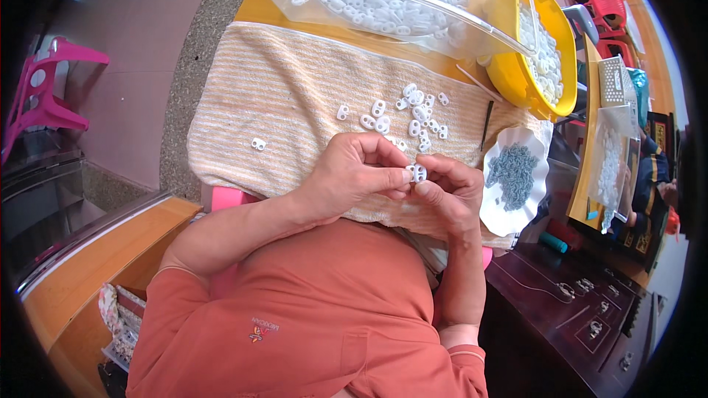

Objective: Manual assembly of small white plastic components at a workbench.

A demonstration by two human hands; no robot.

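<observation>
While pinching a small white plastic piece from two sides, holds it over the near part of a striped towel. Closes thumb and index finger of the left hand on its 9 o'clock edge, and thumb and index finger of the right hand on its 3 o'clock side. Leaves openings in its face in view between the two grips.

Reading the clock from this piece, has a loose cluster of similar white pieces just beyond at 12 o'clock, some touching, some apart. Has one stray piece near 10 o'clock and a lone piece, well apart, at 9 o'clock. Has a white wavy-rimmed dish at 3 o'clock, just beside the right hand, bearing a heap of small grey-blue parts. Has a thin dark tool at 2 o'clock and a slim pale stick at 1 o'clock.

Farther out, faces a clear plastic bin at 12 o'clock, heaped with white pieces, and a yellow basin between 1 and 2 o'clock, with more white parts inside. Wears an orange-red shirt, toward 7 o'clock. Has a pink stool well off, between 9 and 10 o'clock.
</observation>
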